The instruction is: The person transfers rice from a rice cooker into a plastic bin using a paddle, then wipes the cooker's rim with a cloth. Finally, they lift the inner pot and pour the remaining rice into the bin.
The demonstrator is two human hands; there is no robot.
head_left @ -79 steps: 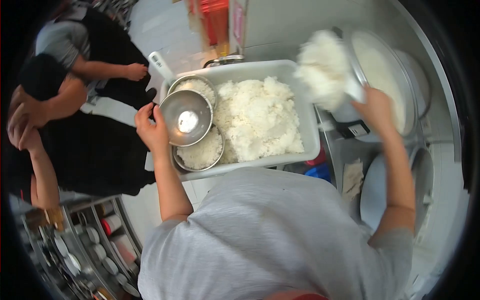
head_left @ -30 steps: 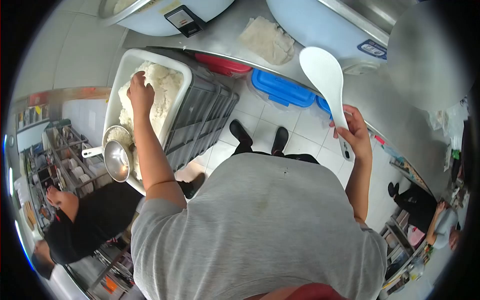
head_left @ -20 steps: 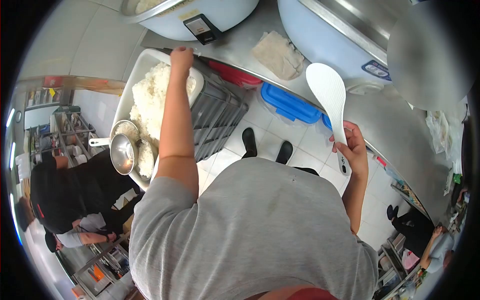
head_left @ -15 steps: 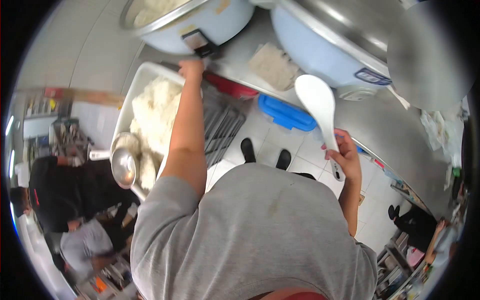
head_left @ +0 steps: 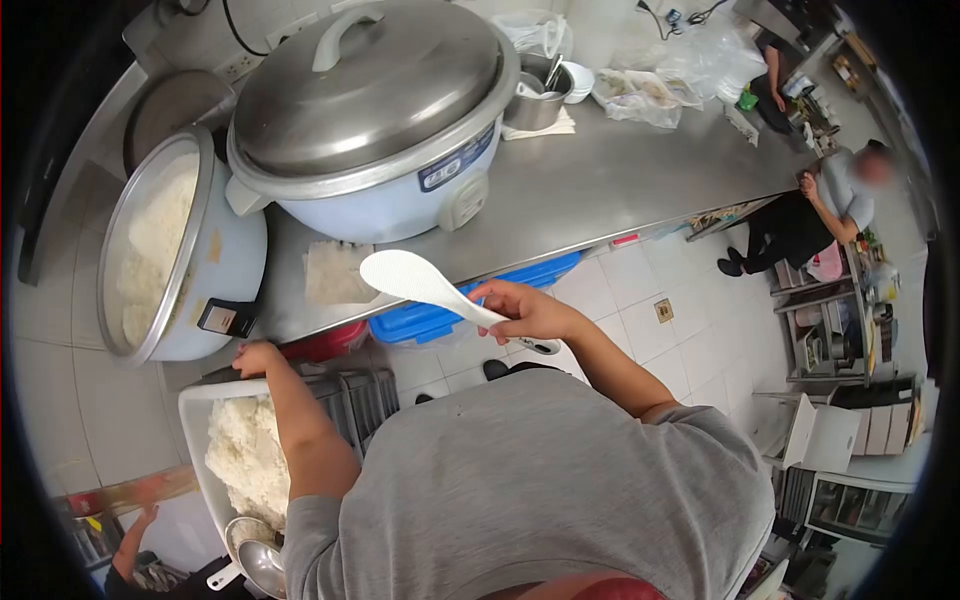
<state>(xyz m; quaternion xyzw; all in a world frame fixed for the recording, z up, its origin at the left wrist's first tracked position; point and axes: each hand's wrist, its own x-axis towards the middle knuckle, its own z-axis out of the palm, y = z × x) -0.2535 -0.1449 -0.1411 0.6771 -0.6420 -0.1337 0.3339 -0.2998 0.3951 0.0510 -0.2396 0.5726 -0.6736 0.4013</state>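
Observation:
My right hand (head_left: pixel 527 311) is wrapped round the handle of a white rice paddle (head_left: pixel 415 280), its broad blade pointing left. My left hand (head_left: pixel 257 358) has curled fingers at the far edge of the white tub (head_left: pixel 196 420); what it grips, if anything, is hidden. White rice (head_left: pixel 243 455) fills much of the tub. At the tub's near end sit metal bowls (head_left: pixel 262 568), one with a white handle. Beyond my left hand, an open pale blue rice cooker (head_left: pixel 225 270) holds rice and leans to the left in view.
A lidded rice cooker (head_left: pixel 365 95) stands on the steel counter (head_left: pixel 590 185), with a folded cloth (head_left: pixel 335 272) before it. Blue (head_left: pixel 425 318) and red lids (head_left: pixel 335 341) show under the counter edge. A co-worker (head_left: pixel 845 195) stands at the right; another person's arm shows lower left.
The view has swung right, bringing the lidded cooker and counter into full view. My left hand has gone from over the rice to the tub's far edge. The paddle, earlier loaded with rice, now carries none.

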